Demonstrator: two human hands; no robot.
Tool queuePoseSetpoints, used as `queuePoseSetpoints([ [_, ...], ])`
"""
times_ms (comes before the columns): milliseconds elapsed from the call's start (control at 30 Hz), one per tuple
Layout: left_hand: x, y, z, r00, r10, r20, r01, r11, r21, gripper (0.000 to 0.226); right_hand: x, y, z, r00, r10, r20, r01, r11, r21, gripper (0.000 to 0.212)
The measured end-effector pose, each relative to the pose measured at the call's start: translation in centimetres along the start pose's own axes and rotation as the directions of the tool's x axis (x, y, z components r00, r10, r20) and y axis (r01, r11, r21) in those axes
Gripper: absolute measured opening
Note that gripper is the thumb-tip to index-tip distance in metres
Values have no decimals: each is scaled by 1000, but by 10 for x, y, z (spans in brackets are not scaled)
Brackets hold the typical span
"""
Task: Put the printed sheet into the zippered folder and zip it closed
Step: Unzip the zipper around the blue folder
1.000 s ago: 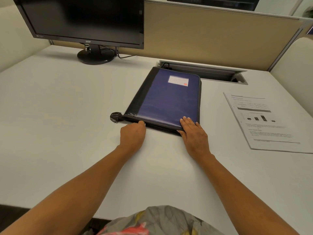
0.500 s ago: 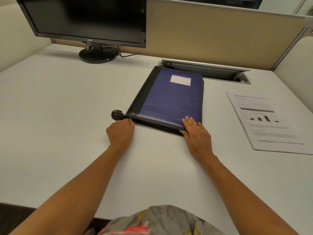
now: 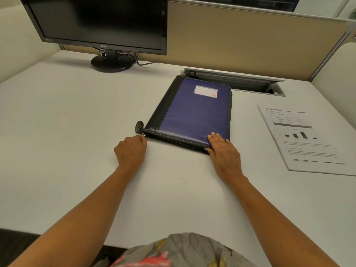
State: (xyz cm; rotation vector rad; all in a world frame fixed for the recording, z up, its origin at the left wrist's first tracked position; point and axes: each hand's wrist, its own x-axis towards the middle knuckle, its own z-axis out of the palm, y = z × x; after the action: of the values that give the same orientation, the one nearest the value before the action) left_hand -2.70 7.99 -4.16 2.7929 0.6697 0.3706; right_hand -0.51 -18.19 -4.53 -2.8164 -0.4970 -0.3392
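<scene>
A dark monitor (image 3: 100,22) stands far left on the surface (image 3: 57,112). The blue, black-spined folder (image 3: 192,112) lies centred, cover down; the printed sheet (image 3: 300,139) lies apart to its right. The left hand (image 3: 131,153) pinches the folder's corner zipper pull (image 3: 143,134) with curled fingers (image 3: 141,141); the right hand (image 3: 224,153) presses flat on its near-right corner.

— Upper left of the frame?
— Black Acer monitor (image 3: 100,20), screen dark, standing on a round black base (image 3: 110,64), with a dark cable (image 3: 143,63) trailing right from behind it.
— Underneath?
— White desk (image 3: 57,132), matte, filling most of the frame, evenly lit, with soft shadows.
— Across the top?
— Beige partition panel (image 3: 240,41), capped with grey metal trim (image 3: 250,9). Just below, right of centre, a long metal-framed cable recess (image 3: 242,82) sunk into the desk, with a black cord (image 3: 190,73) showing at its left end.
— At the edges?
— Cream side panel (image 3: 17,45) at far left, another cream panel (image 3: 335,64) at far right. Dark floor (image 3: 15,245) in the lower left corner.
</scene>
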Motion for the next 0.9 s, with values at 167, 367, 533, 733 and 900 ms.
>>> queuePoseSetpoints([
  [167,0,-4,-1,1000,-7,-3,7,1000,-16,38,0,-1,0,1000,-2,-7,2,1000,-3,44],
  [367,1,-7,0,1000,11,2,-11,1000,-2,36,0,-2,-1,1000,-10,1,10,1000,-15,44],
  [533,-1,-14,-3,998,67,12,-67,998,10,32,0,-1,-1,1000,-6,1,6,1000,-5,44],
  [733,-15,-21,-6,986,163,15,-164,984,68,30,-1,1,-2,1000,13,-6,-13,1000,-11,43],
  [900,-12,-36,-13,992,123,7,-123,989,79,35,-1,0,-3,1000,16,-8,-16,1000,-8,44],
])
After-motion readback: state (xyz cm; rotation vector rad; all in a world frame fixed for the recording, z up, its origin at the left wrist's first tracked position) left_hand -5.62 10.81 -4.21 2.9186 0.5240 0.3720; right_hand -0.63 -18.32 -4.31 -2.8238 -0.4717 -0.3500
